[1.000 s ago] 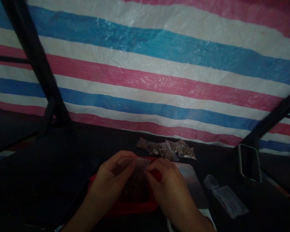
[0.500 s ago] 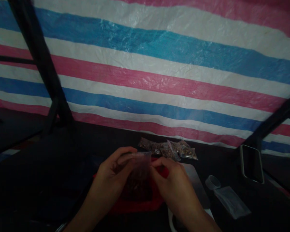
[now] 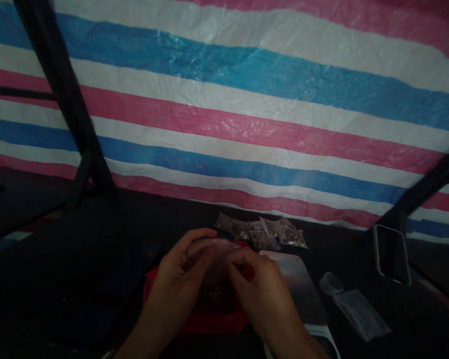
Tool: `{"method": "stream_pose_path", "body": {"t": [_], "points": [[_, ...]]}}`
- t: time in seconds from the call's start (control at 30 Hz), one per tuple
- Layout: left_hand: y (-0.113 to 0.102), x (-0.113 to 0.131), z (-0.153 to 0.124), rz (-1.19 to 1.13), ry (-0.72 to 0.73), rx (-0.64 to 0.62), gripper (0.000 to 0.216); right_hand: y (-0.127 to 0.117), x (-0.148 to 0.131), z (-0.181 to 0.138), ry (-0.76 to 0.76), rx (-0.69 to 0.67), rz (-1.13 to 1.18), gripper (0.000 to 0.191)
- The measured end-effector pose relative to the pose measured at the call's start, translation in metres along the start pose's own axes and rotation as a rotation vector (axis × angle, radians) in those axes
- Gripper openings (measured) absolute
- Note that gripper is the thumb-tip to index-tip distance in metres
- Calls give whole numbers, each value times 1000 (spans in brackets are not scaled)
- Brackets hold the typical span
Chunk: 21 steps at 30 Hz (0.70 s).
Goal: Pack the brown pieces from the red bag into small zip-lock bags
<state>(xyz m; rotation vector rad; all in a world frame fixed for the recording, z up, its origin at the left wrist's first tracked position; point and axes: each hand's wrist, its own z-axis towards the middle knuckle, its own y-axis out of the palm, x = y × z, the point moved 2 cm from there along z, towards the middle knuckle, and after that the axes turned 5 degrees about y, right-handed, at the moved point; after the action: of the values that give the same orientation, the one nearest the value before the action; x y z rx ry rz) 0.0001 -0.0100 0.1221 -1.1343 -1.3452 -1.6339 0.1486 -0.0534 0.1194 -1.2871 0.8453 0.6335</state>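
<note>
Fingers (image 3: 205,254) of both left hand (image 3: 183,279) and right hand (image 3: 262,294) pinching small clear bag (image 3: 219,254), holding it above red tray (image 3: 209,319).

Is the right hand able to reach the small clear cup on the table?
Probably yes: the clear cup stands just beyond the right hand with nothing between, but that hand is pinching a small bag.

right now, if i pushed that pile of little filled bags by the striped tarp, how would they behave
The filled bags look like thin crinkly film holding loose brown bits, so probably floppy and light. Overlapping in a loose heap, they would likely slide and spread apart rather than roll or tip.
</note>
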Motion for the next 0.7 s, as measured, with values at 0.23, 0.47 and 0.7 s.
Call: {"method": "stream_pose_path", "body": {"t": [0.23, 0.47, 0.7], "points": [[2, 1, -1, 6, 59, 73, 41, 1, -3, 0, 3, 32, -25, 24], [2, -3, -1, -15, 57, 72, 41, 4, 1, 0, -6, 46, -56, 27], [-9, 0, 7, 114, 108, 247, 43, 4, 6, 1, -30, 25, 134, 25]]}}
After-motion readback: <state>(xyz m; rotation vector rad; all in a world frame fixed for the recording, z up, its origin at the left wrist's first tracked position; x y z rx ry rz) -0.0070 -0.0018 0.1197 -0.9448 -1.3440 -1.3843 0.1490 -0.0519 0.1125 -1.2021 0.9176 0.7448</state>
